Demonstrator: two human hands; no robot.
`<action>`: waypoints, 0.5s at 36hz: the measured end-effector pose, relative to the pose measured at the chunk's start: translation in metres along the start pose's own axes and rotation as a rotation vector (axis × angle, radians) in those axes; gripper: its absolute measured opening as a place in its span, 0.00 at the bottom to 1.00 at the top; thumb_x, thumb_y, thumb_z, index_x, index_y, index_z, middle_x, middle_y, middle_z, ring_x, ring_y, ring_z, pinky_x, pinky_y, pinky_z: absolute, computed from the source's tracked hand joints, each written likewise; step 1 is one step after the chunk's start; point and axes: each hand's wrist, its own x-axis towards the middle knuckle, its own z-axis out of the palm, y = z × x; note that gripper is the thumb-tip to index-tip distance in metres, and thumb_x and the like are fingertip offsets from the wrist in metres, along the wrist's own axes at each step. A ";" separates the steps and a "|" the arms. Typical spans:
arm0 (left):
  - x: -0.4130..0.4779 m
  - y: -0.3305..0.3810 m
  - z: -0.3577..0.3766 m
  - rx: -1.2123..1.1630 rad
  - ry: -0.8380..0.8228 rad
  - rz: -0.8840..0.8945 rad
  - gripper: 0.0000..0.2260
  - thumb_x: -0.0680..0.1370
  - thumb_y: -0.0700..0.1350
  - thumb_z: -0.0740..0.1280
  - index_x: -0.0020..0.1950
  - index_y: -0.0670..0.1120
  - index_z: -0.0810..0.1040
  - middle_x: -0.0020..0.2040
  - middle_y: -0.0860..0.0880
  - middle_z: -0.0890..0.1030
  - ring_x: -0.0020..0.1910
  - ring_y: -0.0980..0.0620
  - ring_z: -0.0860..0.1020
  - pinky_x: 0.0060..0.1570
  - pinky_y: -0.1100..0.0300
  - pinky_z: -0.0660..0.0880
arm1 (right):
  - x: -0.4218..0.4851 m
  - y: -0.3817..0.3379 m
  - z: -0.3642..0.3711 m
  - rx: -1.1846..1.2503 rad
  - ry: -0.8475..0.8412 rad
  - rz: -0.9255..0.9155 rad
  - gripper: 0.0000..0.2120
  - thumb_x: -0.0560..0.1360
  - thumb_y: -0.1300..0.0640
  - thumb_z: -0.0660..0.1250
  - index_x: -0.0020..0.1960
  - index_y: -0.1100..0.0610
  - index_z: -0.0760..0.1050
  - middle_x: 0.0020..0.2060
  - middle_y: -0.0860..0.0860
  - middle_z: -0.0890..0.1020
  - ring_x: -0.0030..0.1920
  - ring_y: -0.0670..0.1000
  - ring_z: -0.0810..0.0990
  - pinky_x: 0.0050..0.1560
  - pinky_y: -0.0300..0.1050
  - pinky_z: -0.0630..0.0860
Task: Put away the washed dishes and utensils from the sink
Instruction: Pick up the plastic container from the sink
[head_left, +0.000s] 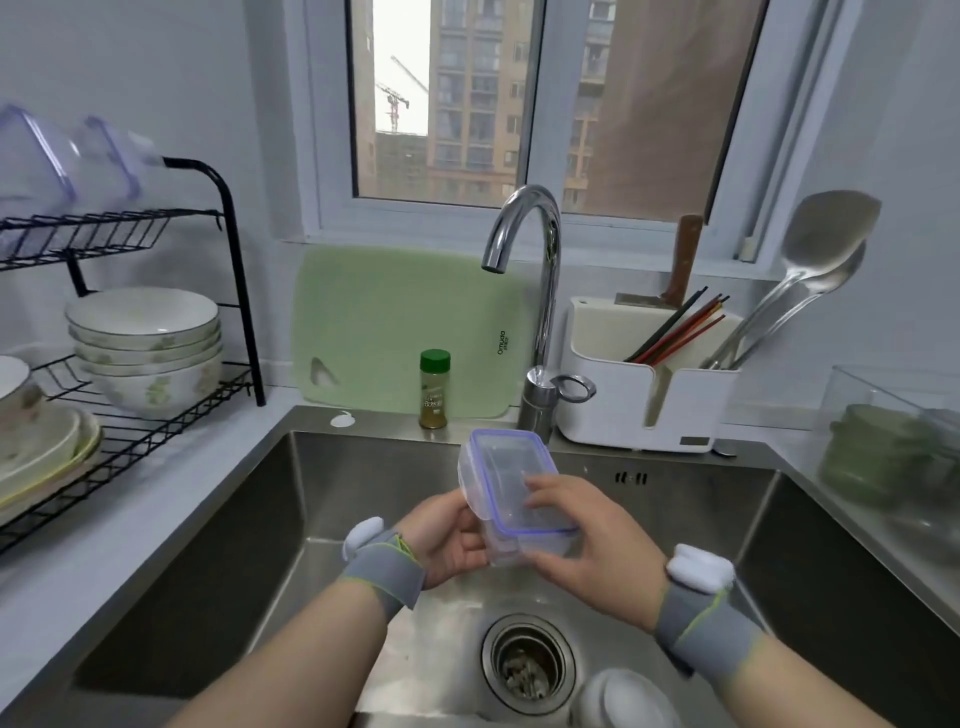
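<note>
A clear plastic food box with a purple-rimmed lid (506, 480) is held tilted above the steel sink (270, 519). My left hand (449, 540) grips its near left end from below. My right hand (582, 540) holds its right side, fingers across the lid and thumb under the box. A white rounded item (621, 699) lies in the sink basin beside the drain (527, 665), only partly in view.
A black two-tier dish rack (228, 291) at left carries stacked bowls (145, 343), plates (41, 457) and clear boxes (67, 161) on top. Behind the sink stand a green cutting board (395, 317), a spice jar (434, 389), the tap (540, 291) and a white utensil holder (649, 400).
</note>
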 end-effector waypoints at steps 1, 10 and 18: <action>0.001 0.000 0.000 0.007 0.004 0.002 0.11 0.80 0.44 0.58 0.50 0.40 0.79 0.40 0.42 0.84 0.33 0.48 0.83 0.35 0.56 0.81 | -0.001 -0.001 -0.001 0.085 0.018 0.064 0.23 0.67 0.40 0.63 0.53 0.55 0.79 0.57 0.43 0.76 0.60 0.39 0.71 0.63 0.30 0.65; 0.005 -0.010 0.010 0.018 -0.078 -0.051 0.12 0.78 0.39 0.58 0.59 0.41 0.77 0.44 0.43 0.82 0.36 0.49 0.83 0.36 0.56 0.81 | 0.007 0.013 -0.002 0.877 0.102 0.890 0.29 0.75 0.56 0.68 0.72 0.60 0.62 0.66 0.57 0.73 0.62 0.56 0.76 0.59 0.53 0.76; 0.011 -0.014 0.008 0.071 -0.103 -0.067 0.28 0.77 0.65 0.51 0.62 0.47 0.77 0.56 0.41 0.81 0.52 0.43 0.81 0.47 0.50 0.80 | 0.004 0.015 0.001 1.240 0.043 0.939 0.11 0.76 0.62 0.65 0.56 0.64 0.76 0.45 0.60 0.84 0.41 0.56 0.84 0.45 0.52 0.81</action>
